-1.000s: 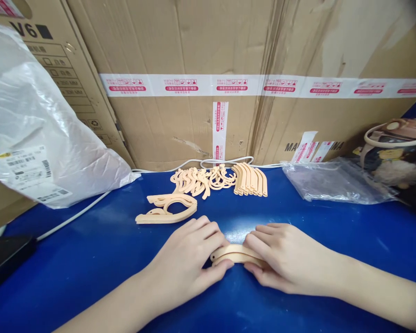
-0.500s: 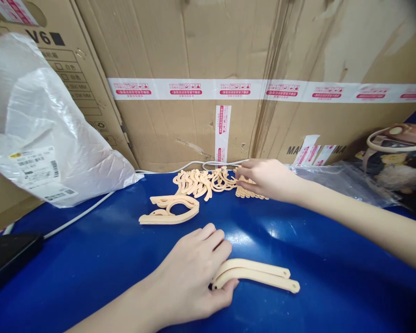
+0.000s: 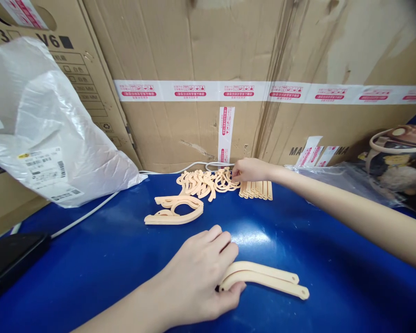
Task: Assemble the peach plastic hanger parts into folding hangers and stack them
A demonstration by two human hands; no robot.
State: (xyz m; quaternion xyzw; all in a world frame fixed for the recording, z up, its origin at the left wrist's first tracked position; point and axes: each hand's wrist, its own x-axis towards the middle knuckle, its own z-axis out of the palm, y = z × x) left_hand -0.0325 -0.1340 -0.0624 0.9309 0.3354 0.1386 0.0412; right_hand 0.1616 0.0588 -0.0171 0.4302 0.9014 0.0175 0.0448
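Note:
My left hand [image 3: 208,273] is closed round one end of a pair of curved beige plastic hanger arms [image 3: 263,275]. Their free ends, each with a small hole, point right, and the gripped ends are partly hidden. Farther back, my right hand [image 3: 251,170] pinches at the right side of a row of beige ring-shaped pieces [image 3: 223,181]; its fingertips are partly hidden. Left of the rings lies a pile of curved hook-like pieces [image 3: 196,181]. Straight beige pieces [image 3: 255,190] lie side by side just below my right hand. An assembled folded hanger [image 3: 175,210] rests in front of the pile.
Cardboard boxes [image 3: 194,55] stand along the back of the blue tabletop [image 3: 107,268]. A white plastic parcel bag [image 3: 69,138] leans at left, above a black device [image 3: 14,259] with a white cable [image 3: 86,215]. Clear plastic wrap [image 3: 339,180] and a dark bag [image 3: 402,171] are at right.
My right hand has shifted left from over the straight pieces to the rings, and its fingers have drawn together. My left hand still holds the hanger arms. The view has shifted slightly.

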